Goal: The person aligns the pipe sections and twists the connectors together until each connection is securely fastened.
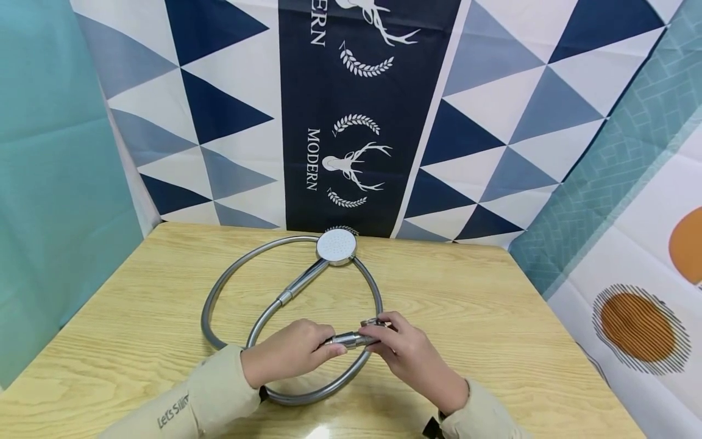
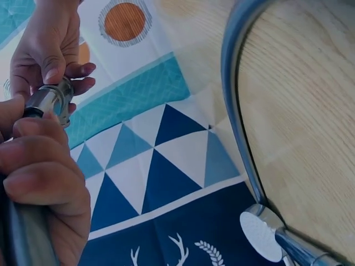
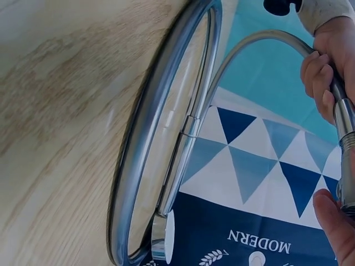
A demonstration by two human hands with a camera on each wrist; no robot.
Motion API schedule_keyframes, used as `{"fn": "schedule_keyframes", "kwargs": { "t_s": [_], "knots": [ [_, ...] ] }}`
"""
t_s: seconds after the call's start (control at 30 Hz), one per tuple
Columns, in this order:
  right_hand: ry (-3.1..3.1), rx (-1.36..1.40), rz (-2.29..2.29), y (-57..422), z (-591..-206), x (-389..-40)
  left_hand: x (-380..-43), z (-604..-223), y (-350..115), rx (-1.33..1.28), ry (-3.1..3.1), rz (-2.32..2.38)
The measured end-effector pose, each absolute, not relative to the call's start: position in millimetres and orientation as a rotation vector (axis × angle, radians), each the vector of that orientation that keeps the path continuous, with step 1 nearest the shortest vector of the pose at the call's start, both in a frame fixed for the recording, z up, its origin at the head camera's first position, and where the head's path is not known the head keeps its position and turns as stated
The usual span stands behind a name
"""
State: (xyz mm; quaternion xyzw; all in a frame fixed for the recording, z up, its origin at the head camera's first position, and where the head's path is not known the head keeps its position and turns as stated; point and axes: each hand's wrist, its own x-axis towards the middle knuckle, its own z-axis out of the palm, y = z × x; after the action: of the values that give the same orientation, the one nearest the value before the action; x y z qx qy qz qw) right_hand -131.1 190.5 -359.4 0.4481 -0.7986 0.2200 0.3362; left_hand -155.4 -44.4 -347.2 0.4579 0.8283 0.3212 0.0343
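My left hand (image 1: 293,353) grips the end of a grey metal shower hose (image 1: 211,305), just behind its chrome nut (image 1: 345,340). In my right hand (image 1: 408,360), thumb and fingers hold a short chrome fitting (image 2: 58,98), partly covered by them. Nut and fitting are lined up end to end, and some thread (image 3: 348,142) shows between them in the right wrist view. The hose's other end runs into the handle of a shower head (image 1: 336,246), which lies on the table with its round white face up. How far the thread is engaged, I cannot tell.
Hose loops spread over the wooden table (image 1: 471,299), beneath and beyond both hands. A patterned cloth (image 1: 230,110) with triangles and deer heads hangs behind the table's back edge. Teal cloth (image 1: 55,152) covers the left side, and cloth with orange circles (image 1: 638,326) the right.
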Motion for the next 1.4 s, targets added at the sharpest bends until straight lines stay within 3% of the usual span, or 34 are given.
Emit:
{"fn": "schedule_keyframes", "kwargs": {
  "t_s": [0.6,1.4],
  "knots": [
    [-2.119,1.106,0.595,194.6,-372.5,-127.6,-164.3,-350.9,-37.6,1.263,2.467,1.005],
    [-2.08,1.124,0.591,192.7,-358.9,-133.0,-166.0,-344.4,-45.8,1.352,2.486,1.18]
  ]
}}
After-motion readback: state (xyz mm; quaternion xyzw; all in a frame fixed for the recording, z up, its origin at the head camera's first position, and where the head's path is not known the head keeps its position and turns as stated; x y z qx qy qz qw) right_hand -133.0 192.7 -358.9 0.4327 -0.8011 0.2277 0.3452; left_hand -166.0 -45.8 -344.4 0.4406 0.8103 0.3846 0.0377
